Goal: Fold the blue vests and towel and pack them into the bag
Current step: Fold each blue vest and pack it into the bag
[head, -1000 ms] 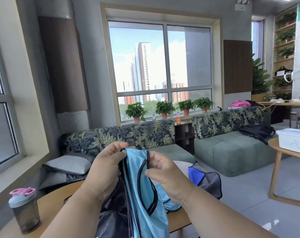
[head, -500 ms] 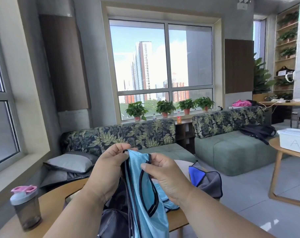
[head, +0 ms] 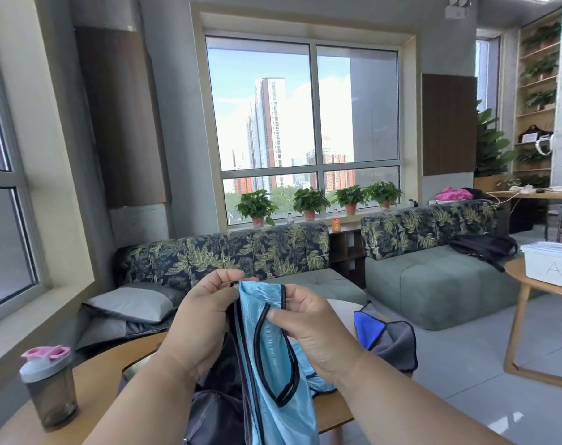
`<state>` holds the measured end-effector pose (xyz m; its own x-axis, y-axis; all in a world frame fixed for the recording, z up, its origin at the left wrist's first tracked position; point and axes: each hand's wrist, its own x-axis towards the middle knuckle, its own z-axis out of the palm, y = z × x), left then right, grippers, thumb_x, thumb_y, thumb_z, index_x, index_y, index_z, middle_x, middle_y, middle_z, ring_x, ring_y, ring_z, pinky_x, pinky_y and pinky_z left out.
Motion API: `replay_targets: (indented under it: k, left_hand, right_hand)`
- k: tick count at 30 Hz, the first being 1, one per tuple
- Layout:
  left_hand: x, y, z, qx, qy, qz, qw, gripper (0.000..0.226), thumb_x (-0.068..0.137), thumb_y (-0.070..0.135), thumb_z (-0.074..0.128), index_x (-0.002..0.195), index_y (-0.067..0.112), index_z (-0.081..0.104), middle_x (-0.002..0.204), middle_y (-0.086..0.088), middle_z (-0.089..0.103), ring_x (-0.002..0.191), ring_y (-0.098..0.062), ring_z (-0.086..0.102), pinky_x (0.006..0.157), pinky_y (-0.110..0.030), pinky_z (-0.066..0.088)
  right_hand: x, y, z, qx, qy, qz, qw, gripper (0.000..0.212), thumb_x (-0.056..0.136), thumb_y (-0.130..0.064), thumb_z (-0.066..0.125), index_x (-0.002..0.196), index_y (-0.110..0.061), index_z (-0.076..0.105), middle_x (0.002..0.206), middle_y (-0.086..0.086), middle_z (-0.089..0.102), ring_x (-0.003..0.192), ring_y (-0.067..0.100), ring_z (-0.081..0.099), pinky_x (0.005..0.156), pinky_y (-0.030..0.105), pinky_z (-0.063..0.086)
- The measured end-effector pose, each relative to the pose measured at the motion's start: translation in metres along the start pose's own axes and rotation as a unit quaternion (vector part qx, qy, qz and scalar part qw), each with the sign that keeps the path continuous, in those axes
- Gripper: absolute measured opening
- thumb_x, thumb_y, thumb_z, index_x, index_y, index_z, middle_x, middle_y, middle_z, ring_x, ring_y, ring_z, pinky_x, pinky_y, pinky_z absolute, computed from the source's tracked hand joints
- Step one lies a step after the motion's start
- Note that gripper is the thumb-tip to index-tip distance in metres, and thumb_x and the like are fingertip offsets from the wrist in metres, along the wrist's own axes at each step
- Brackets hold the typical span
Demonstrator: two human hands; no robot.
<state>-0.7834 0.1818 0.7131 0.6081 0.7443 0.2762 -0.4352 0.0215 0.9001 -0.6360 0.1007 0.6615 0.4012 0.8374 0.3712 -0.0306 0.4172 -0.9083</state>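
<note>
Raised slightly since a moment ago, a blue vest (head: 270, 342) hangs unfolded above the desk (head: 93, 374), its shoulder pinched by left hand (head: 202, 319) and right hand (head: 308, 332); towel (head: 385, 338) and bag (head: 209, 415) await; packing appears unstarted.

A round wooden surface (head: 112, 374) is seen low in the view. A grey shaker bottle (head: 49, 388) with a pink lid is stood upright near its left edge. A dark bag (head: 209, 415) is laid on the near middle, partly hidden. A grey towel (head: 393, 345) with a blue fold is draped at the far right edge, overhanging it. A second blue vest (head: 318, 379) is bunched on the surface beside the towel.
</note>
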Motion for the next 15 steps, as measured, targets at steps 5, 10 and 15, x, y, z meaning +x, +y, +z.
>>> replay_targets:
  k: [5,10,15]
  left_hand:
    - [0.004,-0.007,-0.003,0.005,0.0,0.0,1.0,0.015,0.101,-0.004,0.055,0.104,0.009,0.061,0.1,-0.02,0.076,0.061,-0.021,0.067,0.046,-0.028,0.054]
    - [0.009,-0.018,-0.007,0.033,0.013,0.018,0.999,0.018,0.101,-0.004,0.056,0.101,0.012,0.065,0.085,-0.016,0.07,0.062,-0.023,0.063,0.054,-0.03,0.056]
    - [0.015,-0.027,-0.016,0.071,0.013,0.055,0.996,0.018,0.104,-0.002,0.055,0.117,0.009,0.061,0.076,0.001,0.069,0.057,-0.008,0.059,0.054,-0.023,0.048]
  right_hand:
    - [0.0,0.003,0.005,0.009,-0.002,0.004,1.0,0.033,0.091,0.008,0.071,0.121,-0.005,0.068,0.112,0.016,0.078,0.107,0.033,0.075,0.095,0.042,0.06]
    - [0.003,0.005,0.009,0.03,0.004,0.01,1.0,0.033,0.092,0.005,0.07,0.122,-0.009,0.068,0.113,0.016,0.078,0.108,0.037,0.074,0.1,0.052,0.058]
    - [0.01,-0.006,0.004,0.072,0.026,-0.01,0.997,0.031,0.095,0.008,0.064,0.123,-0.007,0.063,0.11,0.018,0.077,0.096,0.03,0.075,0.081,0.04,0.062]
